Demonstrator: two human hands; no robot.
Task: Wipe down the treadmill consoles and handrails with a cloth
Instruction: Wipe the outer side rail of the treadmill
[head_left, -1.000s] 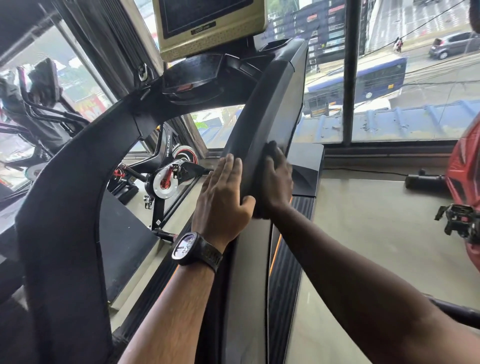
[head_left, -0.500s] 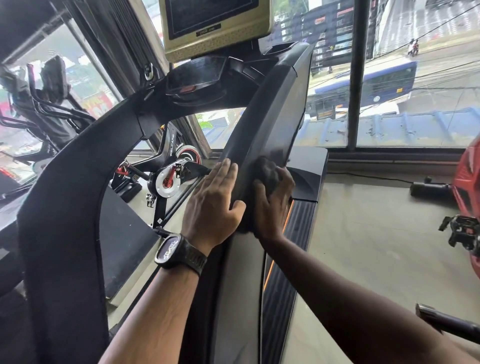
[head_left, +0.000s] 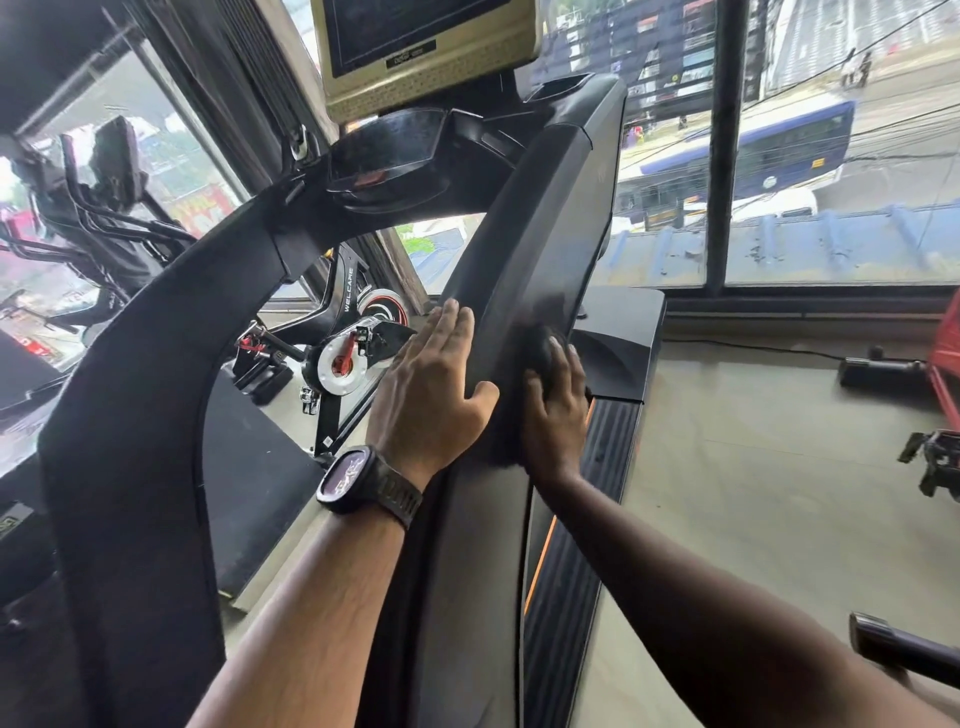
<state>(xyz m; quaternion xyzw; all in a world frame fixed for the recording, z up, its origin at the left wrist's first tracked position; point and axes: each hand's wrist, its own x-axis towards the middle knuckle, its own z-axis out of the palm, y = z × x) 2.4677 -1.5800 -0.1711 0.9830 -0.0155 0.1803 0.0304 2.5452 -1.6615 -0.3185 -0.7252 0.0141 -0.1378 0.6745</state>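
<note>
Black cloth (head_left: 538, 347), right hand (head_left: 554, 415) slid lower down handrail (head_left: 530, 218).

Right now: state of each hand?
Left hand: open, fingers flat against the treadmill handrail.
Right hand: grips the dark cloth, pressing it on the handrail.

2 hands (head_left: 431, 400) (head_left: 556, 415), 1 cloth (head_left: 536, 340), 2 handrails (head_left: 530, 223) (head_left: 130, 415), 1 console (head_left: 389, 156), 1 screen (head_left: 421, 31), 1 wristwatch (head_left: 358, 480)
</note>
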